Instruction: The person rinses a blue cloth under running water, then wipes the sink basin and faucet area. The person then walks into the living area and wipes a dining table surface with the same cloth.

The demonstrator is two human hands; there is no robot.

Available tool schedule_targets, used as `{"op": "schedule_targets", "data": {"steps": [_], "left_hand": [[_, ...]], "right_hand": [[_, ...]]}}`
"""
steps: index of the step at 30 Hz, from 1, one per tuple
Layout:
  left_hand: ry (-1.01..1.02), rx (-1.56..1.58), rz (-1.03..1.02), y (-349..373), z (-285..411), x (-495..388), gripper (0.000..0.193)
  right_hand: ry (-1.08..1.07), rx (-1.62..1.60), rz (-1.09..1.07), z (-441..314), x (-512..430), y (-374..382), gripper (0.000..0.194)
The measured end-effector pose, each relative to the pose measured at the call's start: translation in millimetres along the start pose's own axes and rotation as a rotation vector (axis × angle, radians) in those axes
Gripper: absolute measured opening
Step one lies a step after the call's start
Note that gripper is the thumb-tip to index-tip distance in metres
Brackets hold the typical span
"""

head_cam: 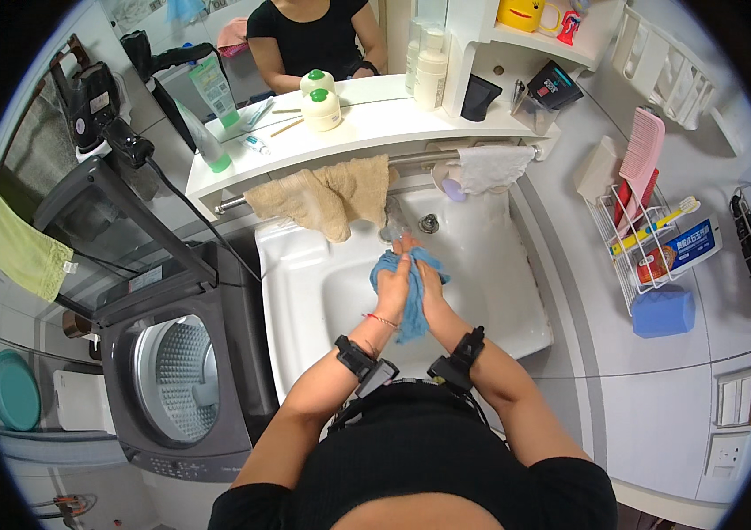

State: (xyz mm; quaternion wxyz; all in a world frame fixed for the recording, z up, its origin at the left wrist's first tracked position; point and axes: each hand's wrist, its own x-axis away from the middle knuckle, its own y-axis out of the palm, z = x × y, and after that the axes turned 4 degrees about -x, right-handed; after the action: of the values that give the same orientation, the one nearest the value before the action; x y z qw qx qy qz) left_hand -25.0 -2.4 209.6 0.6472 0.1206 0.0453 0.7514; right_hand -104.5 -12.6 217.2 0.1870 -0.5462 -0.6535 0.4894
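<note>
Both my hands press a wet-looking blue cloth (417,298) between their palms over the white washbasin (342,291). My left hand (394,281) is on the cloth's left side, with a thin red and white string bracelet at the wrist. On the other side, my right hand (434,288) holds the same cloth. Part of the cloth hangs down between the wrists. The fingertips point at the faucet (392,222) at the basin's back, partly hidden by a hanging towel. A round metal fitting (428,223) sits right of it.
Above the basin, a rail (422,158) carries a tan towel (329,195) and a white cloth (495,167). The shelf (375,119) holds bottles and a jar. An open top-loading washing machine (177,384) stands at left. A wire rack (627,265) with toothpaste and combs hangs at right.
</note>
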Motion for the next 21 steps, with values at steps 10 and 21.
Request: {"op": "schedule_targets", "data": {"steps": [10, 21], "left_hand": [[-0.284, 1.018, -0.365, -27.6, 33.8, 24.9, 0.048], [-0.173, 0.72, -0.184, -22.4, 35.9, 10.3, 0.017]], "right_hand": [[-0.03, -1.359, -0.018, -63.8, 1.1, -54.5, 0.059], [-0.076, -0.701, 0.023, -78.4, 21.6, -40.7, 0.075]]}}
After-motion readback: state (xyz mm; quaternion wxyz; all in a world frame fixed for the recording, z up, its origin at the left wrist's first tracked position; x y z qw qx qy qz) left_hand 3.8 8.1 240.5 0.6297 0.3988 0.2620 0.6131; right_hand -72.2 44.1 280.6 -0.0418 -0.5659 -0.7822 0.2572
